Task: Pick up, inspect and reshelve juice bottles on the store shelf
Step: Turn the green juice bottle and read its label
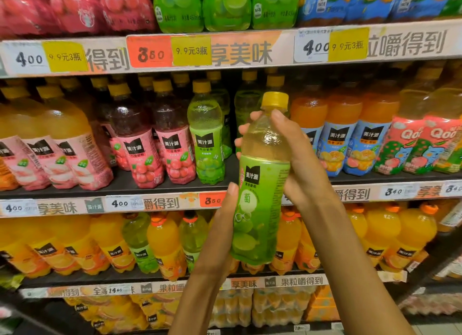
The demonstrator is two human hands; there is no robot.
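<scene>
A clear plastic bottle of pale green grape juice [262, 179], with a yellow screw cap and a green label, is held upright in the air in front of the middle shelf [150, 184], clear of its row. The right hand [297, 159] wraps the bottle's shoulder and upper body from the right, thumb across the front below the cap and fingertips showing round the far side, so this grip is clenched on the bottle and seems to carry its weight. The left hand [225, 217] comes up from below, its thumb pressed against the label's left edge; its fingers are hidden behind the bottle, so it appears to steady or turn the bottle rather than bear it. Holding it high and low like this leaves the label facing the wearer, which suits the inspection step.

Just behind and left stands another green grape bottle [206, 134], and a dark gap beside it is probably the slot for reshelving. Further left are red grape bottles [175, 139] and pink-labelled yellow ones [72, 144]; to the right, orange juice bottles [342, 129]. Price tags [150, 54] line the shelf edges.
</scene>
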